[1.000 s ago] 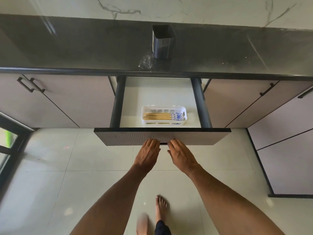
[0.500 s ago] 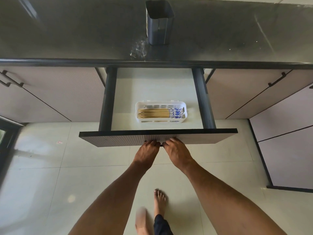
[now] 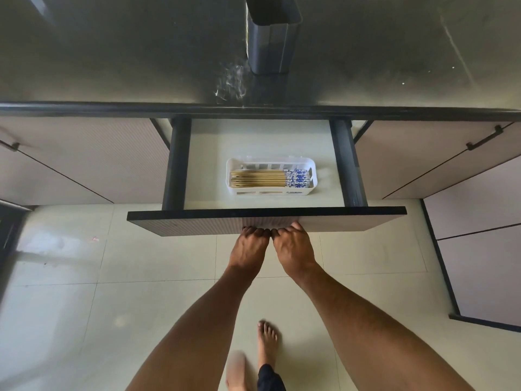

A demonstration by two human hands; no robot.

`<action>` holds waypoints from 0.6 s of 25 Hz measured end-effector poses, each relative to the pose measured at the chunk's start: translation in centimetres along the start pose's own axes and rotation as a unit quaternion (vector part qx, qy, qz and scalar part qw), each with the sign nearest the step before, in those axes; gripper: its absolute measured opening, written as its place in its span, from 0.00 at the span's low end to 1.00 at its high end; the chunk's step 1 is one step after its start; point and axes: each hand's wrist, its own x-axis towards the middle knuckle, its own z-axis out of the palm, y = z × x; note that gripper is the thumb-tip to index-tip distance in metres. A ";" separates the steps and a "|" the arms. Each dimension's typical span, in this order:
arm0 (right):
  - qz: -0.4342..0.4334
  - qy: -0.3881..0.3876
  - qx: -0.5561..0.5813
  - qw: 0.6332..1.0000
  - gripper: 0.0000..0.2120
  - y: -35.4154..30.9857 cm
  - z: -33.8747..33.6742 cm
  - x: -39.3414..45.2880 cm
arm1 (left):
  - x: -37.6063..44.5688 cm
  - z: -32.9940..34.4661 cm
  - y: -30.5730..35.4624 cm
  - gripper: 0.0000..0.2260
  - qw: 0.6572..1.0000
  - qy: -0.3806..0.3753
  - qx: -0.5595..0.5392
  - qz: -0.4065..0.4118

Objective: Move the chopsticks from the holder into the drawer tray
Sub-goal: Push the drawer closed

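Several wooden chopsticks (image 3: 262,178) with blue-and-white patterned ends lie side by side in a white slotted tray (image 3: 270,191) inside the open drawer (image 3: 253,221). A dark holder (image 3: 270,40) stands upright on the black countertop above the drawer; its inside is not visible. My left hand (image 3: 249,246) and my right hand (image 3: 293,246) sit side by side at the lower edge of the drawer front, fingers curled under it.
Closed cabinet doors with dark handles (image 3: 483,138) flank the drawer. A smudge or bit of clear plastic (image 3: 229,86) lies on the countertop left of the holder. My bare feet (image 3: 266,340) are on the pale tiled floor.
Both hands went from flat against the drawer front to curled under its lower edge. The view has come closer to the counter. The chopsticks lie unmoved in the tray.
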 end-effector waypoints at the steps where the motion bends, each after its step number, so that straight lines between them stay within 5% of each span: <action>1: 0.006 0.005 -0.005 1.000 0.15 0.2 0.1 0.9 | 0.8 0.1 -0.3 0.12 1.000 0.014 -0.003 0.004; 15: 0.002 -0.006 -0.020 1.000 0.11 6.0 -1.3 15.5 | 14.7 0.7 -5.9 0.12 0.987 0.158 -0.018 0.016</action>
